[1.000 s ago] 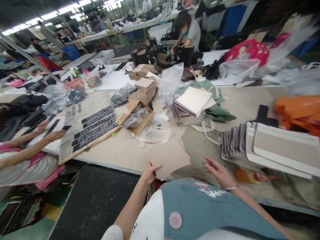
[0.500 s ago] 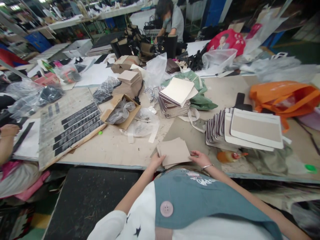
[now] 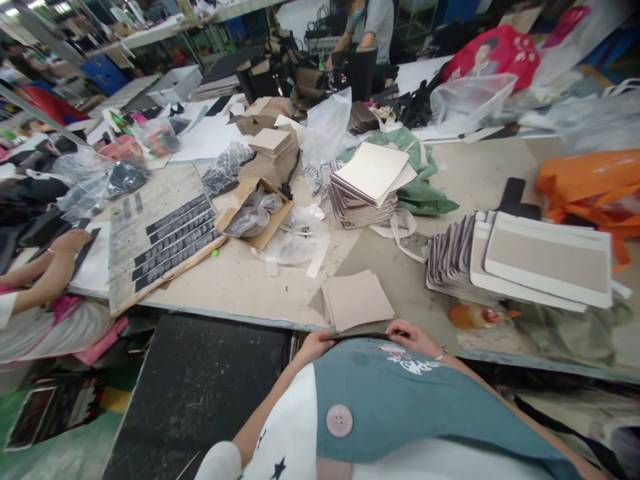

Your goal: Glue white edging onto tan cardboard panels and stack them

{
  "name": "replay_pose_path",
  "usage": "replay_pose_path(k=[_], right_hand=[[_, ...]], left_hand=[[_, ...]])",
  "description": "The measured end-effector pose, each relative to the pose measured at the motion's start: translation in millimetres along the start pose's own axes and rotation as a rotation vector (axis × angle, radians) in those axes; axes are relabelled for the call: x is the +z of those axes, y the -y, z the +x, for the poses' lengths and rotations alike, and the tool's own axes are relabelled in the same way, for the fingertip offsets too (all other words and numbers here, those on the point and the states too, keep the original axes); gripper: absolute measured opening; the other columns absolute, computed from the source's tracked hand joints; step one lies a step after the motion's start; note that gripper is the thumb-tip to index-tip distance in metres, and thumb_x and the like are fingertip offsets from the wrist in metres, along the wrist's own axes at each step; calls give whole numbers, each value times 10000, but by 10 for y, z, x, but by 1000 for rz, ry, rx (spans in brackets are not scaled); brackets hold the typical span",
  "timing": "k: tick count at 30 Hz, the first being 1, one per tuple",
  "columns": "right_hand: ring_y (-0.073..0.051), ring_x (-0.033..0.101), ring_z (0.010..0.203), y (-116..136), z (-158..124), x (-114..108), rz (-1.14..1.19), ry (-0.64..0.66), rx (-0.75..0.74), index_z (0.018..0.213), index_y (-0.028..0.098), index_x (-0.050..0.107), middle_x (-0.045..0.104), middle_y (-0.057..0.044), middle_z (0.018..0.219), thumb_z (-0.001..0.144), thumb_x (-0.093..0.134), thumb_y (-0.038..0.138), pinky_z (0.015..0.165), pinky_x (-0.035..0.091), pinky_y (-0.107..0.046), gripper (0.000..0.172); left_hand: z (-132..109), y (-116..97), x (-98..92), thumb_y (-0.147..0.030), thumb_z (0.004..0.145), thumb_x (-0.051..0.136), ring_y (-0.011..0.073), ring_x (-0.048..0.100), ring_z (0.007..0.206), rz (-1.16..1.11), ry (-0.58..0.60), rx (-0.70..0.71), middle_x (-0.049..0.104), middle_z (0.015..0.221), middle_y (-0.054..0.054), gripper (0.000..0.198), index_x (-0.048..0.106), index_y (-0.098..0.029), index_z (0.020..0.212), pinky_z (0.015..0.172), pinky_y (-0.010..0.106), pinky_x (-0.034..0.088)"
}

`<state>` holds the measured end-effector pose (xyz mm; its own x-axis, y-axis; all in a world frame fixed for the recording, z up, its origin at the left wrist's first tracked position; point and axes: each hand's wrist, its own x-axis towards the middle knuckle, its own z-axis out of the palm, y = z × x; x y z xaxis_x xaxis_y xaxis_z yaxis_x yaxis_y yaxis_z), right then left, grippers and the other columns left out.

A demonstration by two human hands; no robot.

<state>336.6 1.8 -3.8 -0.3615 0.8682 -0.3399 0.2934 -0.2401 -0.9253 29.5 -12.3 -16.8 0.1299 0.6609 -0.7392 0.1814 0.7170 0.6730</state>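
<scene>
My left hand (image 3: 317, 345) and my right hand (image 3: 414, 337) are both closed at the table's front edge, close against the apron (image 3: 425, 393). Between them stretches a thin dark piece (image 3: 364, 335), pinched at either end. Only its narrow upper edge shows; the apron hides the rest, so its kind is unclear. Just beyond it, a small stack of beige card sheets (image 3: 357, 300) lies on the table, slightly fanned and touched by neither hand.
Right of the card sheets are white-edged panels (image 3: 547, 260) and an amber bottle (image 3: 477, 315). Farther back stand another panel stack (image 3: 367, 177) and an open carton (image 3: 256, 212). A board with dark strips (image 3: 165, 233) lies left, beside a co-worker's arm (image 3: 55, 267).
Both hands have left the card sheets and come toward my body, where they now grip the dark piece. The table scene has shifted slightly right in view.
</scene>
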Motion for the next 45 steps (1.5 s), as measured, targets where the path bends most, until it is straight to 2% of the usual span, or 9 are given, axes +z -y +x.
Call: replay_pose_path(k=[7, 13, 18, 24, 30, 35, 38, 41, 45], right_hand=[[-159, 529, 640, -206, -73, -133, 76, -251, 145, 839, 181, 574, 583, -35, 736, 613, 603, 673, 597, 472, -294, 542], [-175, 561, 662, -296, 185, -241, 86, -329, 210, 853, 174, 584, 617, -53, 770, 571, 620, 645, 560, 473, -286, 550], [-198, 598, 758, -304, 448, -178, 82, -293, 234, 891, 166, 618, 660, -69, 873, 589, 637, 540, 642, 498, -294, 482], [-169, 562, 615, -238, 488, -113, 77, -249, 292, 778, 167, 628, 650, -29, 713, 577, 657, 505, 477, 458, -246, 394], [-173, 581, 644, -164, 479, -115, 131, -331, 303, 748, 186, 583, 643, -48, 744, 618, 585, 624, 494, 501, -253, 457], [-183, 596, 690, -134, 503, -18, 132, -358, 283, 854, 182, 588, 650, -58, 828, 662, 546, 645, 544, 535, -281, 502], [-197, 598, 725, -113, 525, 90, 69, -362, 255, 948, 180, 581, 646, -61, 846, 698, 531, 624, 566, 534, -298, 512], [-208, 579, 712, -60, 508, 163, -46, -379, 232, 897, 188, 611, 622, -61, 768, 712, 565, 577, 610, 514, -314, 433], [-239, 558, 778, -5, 377, 158, -508, -436, 113, 1050, 170, 629, 596, -116, 900, 801, 495, 528, 730, 479, -370, 456]], left_hand=[[47, -63, 59, -227, 560, 738, 204, 666, 802, -352, 75, -174, 700, 832, 76, 282, 609, -147, 798, 832, 322, 487], [53, -157, 104, -352, 674, 680, 219, 666, 805, -442, 93, -234, 696, 817, 129, 259, 613, -113, 747, 847, 344, 482], [20, -156, 174, -348, 610, 764, 180, 653, 674, -404, 9, -178, 686, 719, 87, 297, 611, -113, 709, 730, 303, 500], [1, -249, 190, -355, 614, 766, 140, 627, 592, -351, -120, -66, 675, 681, 65, 305, 576, -133, 701, 528, 213, 430], [119, -318, 123, -357, 693, 694, 118, 594, 552, -256, -237, 19, 663, 656, 41, 248, 550, -155, 692, 499, 200, 396], [237, -217, 44, -327, 669, 711, 124, 559, 495, -84, -226, -9, 641, 583, 35, 227, 563, -158, 640, 515, 226, 411], [288, -161, 6, -328, 682, 692, 122, 538, 482, 6, -209, 8, 624, 560, 25, 215, 566, -163, 625, 524, 228, 404], [322, -119, -25, -331, 706, 658, 130, 541, 511, 84, -192, 58, 623, 578, 23, 195, 576, -170, 634, 543, 230, 393], [324, -64, -71, -347, 721, 635, 136, 520, 542, 174, -175, 146, 591, 564, 6, 208, 587, -177, 613, 592, 238, 384]])
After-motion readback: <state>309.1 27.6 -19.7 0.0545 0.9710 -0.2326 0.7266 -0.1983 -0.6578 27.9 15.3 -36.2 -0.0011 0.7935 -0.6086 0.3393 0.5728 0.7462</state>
